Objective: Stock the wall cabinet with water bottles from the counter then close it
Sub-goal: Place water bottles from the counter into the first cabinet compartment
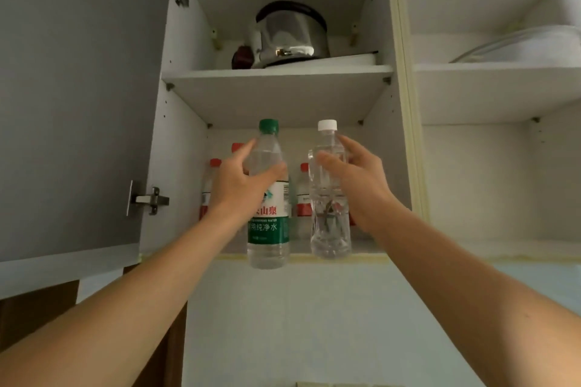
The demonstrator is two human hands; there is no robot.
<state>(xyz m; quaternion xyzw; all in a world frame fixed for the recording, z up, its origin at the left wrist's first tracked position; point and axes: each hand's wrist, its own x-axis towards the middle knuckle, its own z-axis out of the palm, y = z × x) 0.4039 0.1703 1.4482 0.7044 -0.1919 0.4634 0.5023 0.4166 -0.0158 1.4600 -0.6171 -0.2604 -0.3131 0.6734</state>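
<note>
Two water bottles held up in front of the lower compartment of the open wall cabinet [185, 166], both upright, side by side, not touching. Green-capped bottle [268, 198] with green and white label in the left hand [242, 185]; grip closed around its upper body, thumb on the front, fingers wrapped behind. Clear bottle [329, 198] with white cap, at 3 o'clock from the first, in the right hand [361, 185]; grip closed around its upper half, thumb across the front, index finger reaching up near the neck. Bases of both bottles hanging just below the front edge of the cabinet floor.

Behind them, deeper on the bottom shelf, several red-capped bottles [209, 188] standing upright, partly hidden; exact count hard to tell. At 12 o'clock from the held bottles, the middle shelf [276, 94], and on top of it a shiny metal pot [290, 33] with a dark rim, plus a small dark red object [242, 56] just beside it at 9 o'clock. At 9 o'clock from the hands, the grey cabinet door [78, 104] swung open, with a metal hinge [151, 199] at its inner edge. At 3 o'clock, a neighbouring open compartment [496, 173], with a pale plate-like dish [528, 47] on its upper shelf. Below the cabinet, at 6 o'clock, a pale tiled wall [298, 324].
</note>
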